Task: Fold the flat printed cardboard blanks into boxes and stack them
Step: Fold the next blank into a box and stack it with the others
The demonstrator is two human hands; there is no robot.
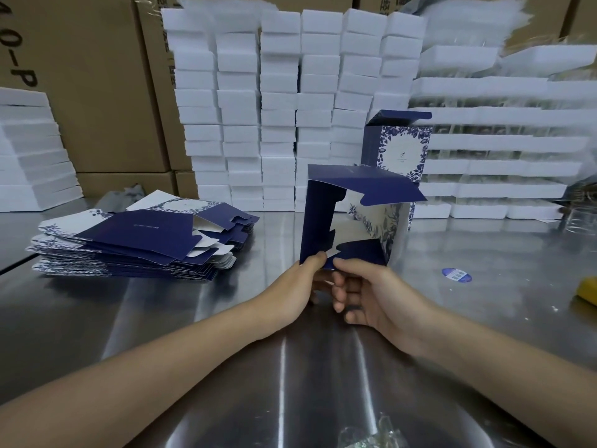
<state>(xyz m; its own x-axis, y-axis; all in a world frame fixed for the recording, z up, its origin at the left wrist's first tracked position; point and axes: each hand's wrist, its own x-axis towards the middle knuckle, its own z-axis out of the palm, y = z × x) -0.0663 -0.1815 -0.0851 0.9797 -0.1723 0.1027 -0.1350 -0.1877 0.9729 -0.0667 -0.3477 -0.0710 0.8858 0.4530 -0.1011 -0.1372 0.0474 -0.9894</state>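
Observation:
I hold a half-opened navy and white floral box upright above the steel table, its end flaps spread toward me. My left hand pinches the bottom left flap. My right hand grips the lower flap from the right, thumb on top. A pile of flat printed blanks lies on the table to the left. One folded box stands upright behind the held one, its top flap raised.
Columns of white foam blocks line the back of the steel table, with brown cartons behind them. White trays are stacked at the right. A blue round sticker and a yellow object lie at the right.

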